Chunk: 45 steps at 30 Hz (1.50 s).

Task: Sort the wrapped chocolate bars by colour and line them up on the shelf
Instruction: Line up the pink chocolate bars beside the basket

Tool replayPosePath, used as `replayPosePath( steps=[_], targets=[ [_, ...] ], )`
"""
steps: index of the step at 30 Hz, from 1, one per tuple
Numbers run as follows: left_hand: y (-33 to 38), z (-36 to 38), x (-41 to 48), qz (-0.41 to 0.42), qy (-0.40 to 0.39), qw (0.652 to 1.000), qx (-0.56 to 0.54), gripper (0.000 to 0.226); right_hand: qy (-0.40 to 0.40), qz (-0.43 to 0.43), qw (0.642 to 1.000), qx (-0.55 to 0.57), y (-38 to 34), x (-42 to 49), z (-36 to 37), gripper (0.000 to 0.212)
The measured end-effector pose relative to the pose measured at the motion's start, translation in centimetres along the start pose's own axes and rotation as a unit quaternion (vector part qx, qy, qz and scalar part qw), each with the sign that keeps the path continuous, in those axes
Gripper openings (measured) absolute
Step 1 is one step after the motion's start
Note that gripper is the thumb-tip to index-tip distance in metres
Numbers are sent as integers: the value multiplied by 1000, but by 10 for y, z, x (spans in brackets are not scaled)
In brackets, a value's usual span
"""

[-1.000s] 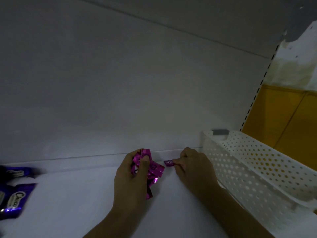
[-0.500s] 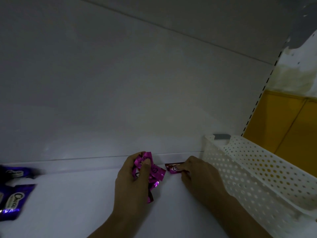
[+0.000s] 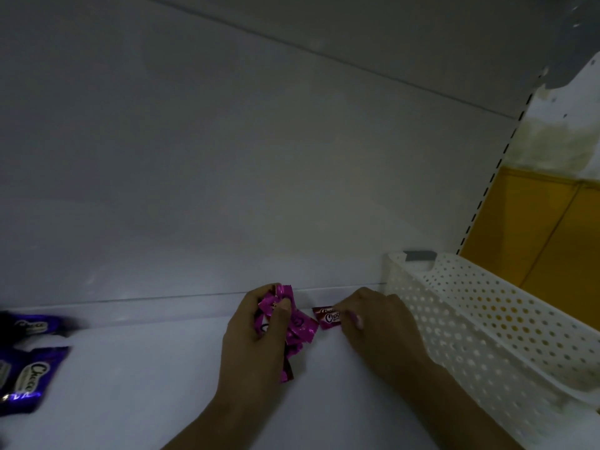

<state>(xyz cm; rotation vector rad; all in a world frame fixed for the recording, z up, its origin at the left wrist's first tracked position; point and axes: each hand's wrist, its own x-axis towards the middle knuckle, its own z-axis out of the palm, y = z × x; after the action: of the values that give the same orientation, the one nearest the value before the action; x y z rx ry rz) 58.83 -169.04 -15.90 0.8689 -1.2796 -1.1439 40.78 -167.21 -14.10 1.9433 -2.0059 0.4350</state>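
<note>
Along the shelf's rear edge: a single magenta bar (image 3: pixel 328 317) lies on the white shelf (image 3: pixel 146 368), printed face up, between the two hands.
Right hand (image 3: pixel 380 323): pinches the right end of the single magenta bar; the rest of the bar projects leftward out of the grip.
Left hand (image 3: pixel 256 339): fingers and thumb are curled round a bundle of magenta bars (image 3: pixel 300 326), with the thumb pressed on its upper part.
Bundle position: wrappers stick out above the fingers and below the palm, just beside the single magenta bar; contact with the shelf cannot be told.
Purple bars (image 3: pixel 31 378): at the shelf's left edge, well apart from both hands.
Perforated basket (image 3: pixel 487 323): white, at the shelf's right end, just beside the right hand.
</note>
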Motion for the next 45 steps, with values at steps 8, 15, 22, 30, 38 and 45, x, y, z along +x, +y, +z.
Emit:
replayPosePath(
  steps=[8, 15, 22, 30, 38, 45],
  targets=[
    [5, 0, -6, -32, -167, 985, -18, 49, -111, 93, 822, 551, -21, -2, -29, 18],
    [3, 0, -5, 0, -141, 989, 39, 31, -86, 140, 746, 645, -10, 1, -35, 18],
    [-1, 1, -4, 15, -83, 996, 36, 20, 13, 67, 934, 350, 6, 4, -31, 15],
    [-4, 0, 0, 17, -14, 999, 49, 20, -161, -2, 957, 240, 16, -4, -40, 20],
    [-3, 0, -2, 12, -26, 999, 41, 21, -245, 6, 964, 104, 27, -6, -38, 26],
    [-4, -1, -2, 5, -26, 999, 34, 20, -78, -7, 997, 9, 17, -5, -21, 23]
  ],
)
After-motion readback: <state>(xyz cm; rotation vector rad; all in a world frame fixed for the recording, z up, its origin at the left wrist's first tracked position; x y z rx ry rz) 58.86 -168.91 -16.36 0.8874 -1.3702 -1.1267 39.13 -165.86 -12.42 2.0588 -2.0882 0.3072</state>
